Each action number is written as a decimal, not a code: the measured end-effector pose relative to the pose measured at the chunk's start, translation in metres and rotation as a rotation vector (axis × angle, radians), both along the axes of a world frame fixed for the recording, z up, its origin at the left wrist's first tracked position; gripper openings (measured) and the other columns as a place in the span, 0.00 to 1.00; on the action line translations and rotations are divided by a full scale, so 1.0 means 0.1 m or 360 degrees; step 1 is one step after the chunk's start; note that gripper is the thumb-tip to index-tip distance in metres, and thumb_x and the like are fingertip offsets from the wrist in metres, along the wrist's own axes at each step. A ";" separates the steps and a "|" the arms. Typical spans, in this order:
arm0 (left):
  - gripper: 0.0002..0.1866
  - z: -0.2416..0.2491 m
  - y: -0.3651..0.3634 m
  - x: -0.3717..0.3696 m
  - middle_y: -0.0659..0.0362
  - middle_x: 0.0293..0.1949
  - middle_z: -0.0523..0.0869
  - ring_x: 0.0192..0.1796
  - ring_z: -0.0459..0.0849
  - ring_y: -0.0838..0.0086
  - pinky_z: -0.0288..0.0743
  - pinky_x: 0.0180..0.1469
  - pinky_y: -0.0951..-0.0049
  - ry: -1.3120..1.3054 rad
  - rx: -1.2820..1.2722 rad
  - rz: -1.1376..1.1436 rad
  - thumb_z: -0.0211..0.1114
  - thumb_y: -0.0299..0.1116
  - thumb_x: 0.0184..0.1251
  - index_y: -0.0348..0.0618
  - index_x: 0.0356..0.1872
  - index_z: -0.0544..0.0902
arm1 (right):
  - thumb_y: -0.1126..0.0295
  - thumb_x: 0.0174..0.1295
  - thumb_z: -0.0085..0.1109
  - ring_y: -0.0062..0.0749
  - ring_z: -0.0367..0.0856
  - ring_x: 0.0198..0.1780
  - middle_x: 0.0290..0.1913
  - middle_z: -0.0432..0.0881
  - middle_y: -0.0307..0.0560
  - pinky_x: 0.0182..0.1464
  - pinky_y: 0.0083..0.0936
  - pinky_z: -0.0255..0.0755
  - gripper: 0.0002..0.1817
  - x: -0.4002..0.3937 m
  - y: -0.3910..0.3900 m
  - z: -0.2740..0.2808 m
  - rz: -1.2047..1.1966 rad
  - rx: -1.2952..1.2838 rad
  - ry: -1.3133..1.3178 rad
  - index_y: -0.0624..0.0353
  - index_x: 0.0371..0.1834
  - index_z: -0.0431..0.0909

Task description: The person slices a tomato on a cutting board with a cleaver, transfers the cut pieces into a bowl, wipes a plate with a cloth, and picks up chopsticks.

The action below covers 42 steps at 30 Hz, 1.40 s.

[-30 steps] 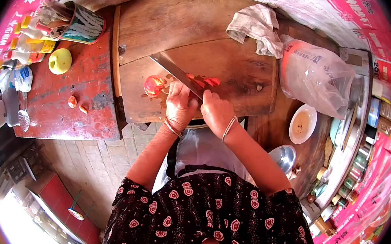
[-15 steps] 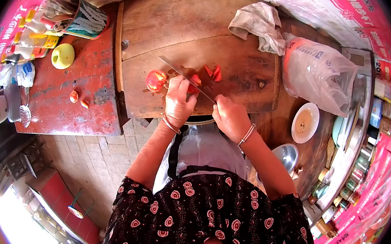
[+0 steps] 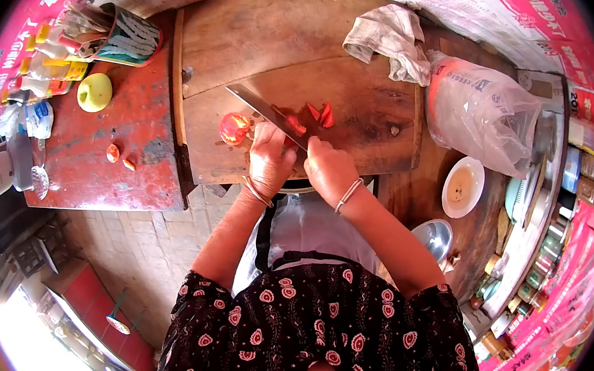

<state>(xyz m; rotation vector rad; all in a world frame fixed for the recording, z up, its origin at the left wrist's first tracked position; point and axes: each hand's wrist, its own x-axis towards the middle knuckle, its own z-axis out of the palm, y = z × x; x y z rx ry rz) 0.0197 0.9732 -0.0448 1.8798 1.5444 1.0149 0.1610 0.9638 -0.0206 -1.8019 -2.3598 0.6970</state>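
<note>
The right hand (image 3: 328, 168) is clenched around the handle of a broad steel cleaver (image 3: 267, 111); the handle itself is hidden inside the fist. The blade runs up and to the left across the large worn wooden chopping board (image 3: 369, 127), its flat side facing the camera. The left hand (image 3: 270, 157) lies on the board just left of the blade, fingers curled down onto a red tomato piece (image 3: 287, 143) that shows only partly beneath them. A half-cut red tomato (image 3: 234, 128) sits just beyond the left hand's fingertips, left of the blade. Three red tomato wedges (image 3: 321, 114) lie close together right of the blade. A crumpled grey cloth (image 3: 389, 39) rests at the board's far right corner. A green apple (image 3: 94, 92) sits well apart on the red worktop (image 3: 93, 166).
</note>
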 end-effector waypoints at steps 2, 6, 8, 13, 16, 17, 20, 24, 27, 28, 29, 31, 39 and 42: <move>0.17 -0.03 -0.01 0.00 0.50 0.40 0.79 0.44 0.74 0.52 0.72 0.47 0.59 0.0000 0.0012 0.0017 0.64 0.21 0.40 0.40 0.38 0.79 | 0.71 0.55 0.51 0.48 0.81 0.24 0.26 0.78 0.52 0.25 0.39 0.76 0.06 -0.07 0.03 0.06 0.0037 0.0025 -0.0028 0.60 0.32 0.67; 0.18 -0.12 -0.05 0.01 0.51 0.40 0.79 0.44 0.74 0.52 0.72 0.48 0.59 -0.0019 0.0068 0.0032 0.64 0.22 0.40 0.40 0.39 0.79 | 0.72 0.56 0.50 0.44 0.82 0.24 0.27 0.78 0.52 0.26 0.35 0.77 0.04 -0.15 0.06 0.11 0.0033 0.0098 -0.0104 0.60 0.32 0.68; 0.18 -0.13 -0.08 0.02 0.51 0.41 0.79 0.46 0.75 0.52 0.72 0.48 0.59 -0.0015 0.0010 0.0054 0.64 0.21 0.40 0.39 0.39 0.78 | 0.72 0.56 0.50 0.44 0.82 0.24 0.27 0.78 0.52 0.26 0.35 0.77 0.04 -0.15 0.07 0.10 0.0025 0.0116 -0.0117 0.59 0.33 0.68; 0.18 -0.10 -0.10 0.02 0.50 0.43 0.78 0.47 0.75 0.52 0.72 0.50 0.60 -0.0027 0.0058 0.0087 0.67 0.21 0.40 0.38 0.38 0.77 | 0.70 0.56 0.52 0.52 0.80 0.25 0.27 0.79 0.56 0.27 0.43 0.75 0.07 0.05 0.22 0.11 -0.0050 0.0133 0.0095 0.60 0.33 0.67; 0.21 -0.11 -0.11 0.04 0.49 0.44 0.76 0.47 0.74 0.52 0.71 0.50 0.60 0.0017 0.0041 0.0100 0.69 0.22 0.40 0.38 0.40 0.75 | 0.71 0.55 0.53 0.55 0.78 0.25 0.26 0.78 0.57 0.27 0.46 0.73 0.07 0.14 0.15 0.14 -0.0084 0.0129 0.0277 0.60 0.32 0.67; 0.21 -0.12 -0.11 0.05 0.48 0.44 0.76 0.47 0.73 0.52 0.70 0.50 0.60 0.0001 0.0038 0.0116 0.69 0.22 0.40 0.38 0.41 0.75 | 0.72 0.55 0.54 0.55 0.78 0.25 0.25 0.78 0.57 0.27 0.46 0.72 0.07 0.15 0.08 0.19 -0.0090 0.0091 0.0303 0.60 0.31 0.66; 0.22 -0.12 -0.10 0.10 0.48 0.44 0.74 0.46 0.72 0.51 0.70 0.50 0.59 -0.0012 0.0044 0.0155 0.69 0.23 0.40 0.37 0.41 0.74 | 0.71 0.56 0.54 0.55 0.78 0.25 0.25 0.77 0.57 0.26 0.45 0.72 0.07 0.18 -0.08 0.25 -0.0092 0.0072 0.0344 0.60 0.31 0.66; 0.21 -0.11 -0.10 0.11 0.48 0.44 0.75 0.46 0.73 0.51 0.70 0.49 0.59 0.0030 0.0027 0.0143 0.69 0.23 0.40 0.37 0.40 0.74 | 0.71 0.56 0.54 0.54 0.79 0.25 0.24 0.77 0.56 0.27 0.43 0.74 0.08 0.15 -0.23 0.27 -0.0128 -0.0028 0.0225 0.60 0.31 0.65; 0.19 -0.11 -0.07 0.10 0.49 0.43 0.75 0.46 0.73 0.52 0.71 0.48 0.60 0.0044 0.0003 0.0103 0.68 0.22 0.39 0.38 0.38 0.76 | 0.71 0.55 0.54 0.54 0.79 0.24 0.25 0.78 0.55 0.27 0.43 0.75 0.08 0.13 -0.24 0.25 -0.0130 -0.0061 0.0120 0.60 0.31 0.66; 0.18 -0.09 -0.07 0.10 0.50 0.43 0.76 0.45 0.73 0.52 0.71 0.48 0.60 0.0053 -0.0008 0.0089 0.68 0.22 0.39 0.38 0.37 0.76 | 0.71 0.55 0.54 0.53 0.79 0.24 0.25 0.78 0.55 0.27 0.43 0.75 0.08 0.12 -0.23 0.24 -0.0128 -0.0066 0.0137 0.60 0.31 0.66; 0.18 -0.08 -0.06 0.10 0.50 0.43 0.76 0.45 0.73 0.53 0.71 0.48 0.60 0.0056 -0.0010 0.0089 0.68 0.22 0.39 0.39 0.36 0.76 | 0.71 0.55 0.54 0.53 0.79 0.24 0.25 0.78 0.55 0.27 0.43 0.75 0.08 0.11 -0.21 0.23 -0.0127 -0.0070 0.0155 0.60 0.31 0.66; 0.16 -0.06 -0.06 0.10 0.51 0.42 0.76 0.44 0.73 0.53 0.71 0.47 0.60 0.0060 -0.0014 0.0089 0.67 0.22 0.40 0.39 0.35 0.77 | 0.72 0.55 0.53 0.55 0.78 0.26 0.25 0.78 0.57 0.29 0.45 0.73 0.07 0.07 -0.18 0.16 -0.0176 -0.0113 0.0161 0.61 0.31 0.66; 0.15 -0.07 -0.03 0.08 0.50 0.41 0.76 0.43 0.73 0.52 0.71 0.48 0.59 0.0090 -0.0039 0.0102 0.64 0.23 0.41 0.38 0.36 0.77 | 0.72 0.55 0.52 0.51 0.81 0.25 0.25 0.79 0.55 0.27 0.43 0.75 0.05 -0.06 0.00 0.01 -0.0092 0.0044 0.0073 0.59 0.31 0.67; 0.18 -0.07 -0.05 0.04 0.50 0.44 0.77 0.46 0.74 0.52 0.71 0.51 0.60 0.0110 -0.0022 0.0095 0.62 0.21 0.40 0.38 0.39 0.77 | 0.72 0.55 0.52 0.53 0.80 0.26 0.25 0.79 0.55 0.28 0.44 0.75 0.05 0.10 -0.03 0.00 -0.0073 0.0019 0.0102 0.59 0.31 0.67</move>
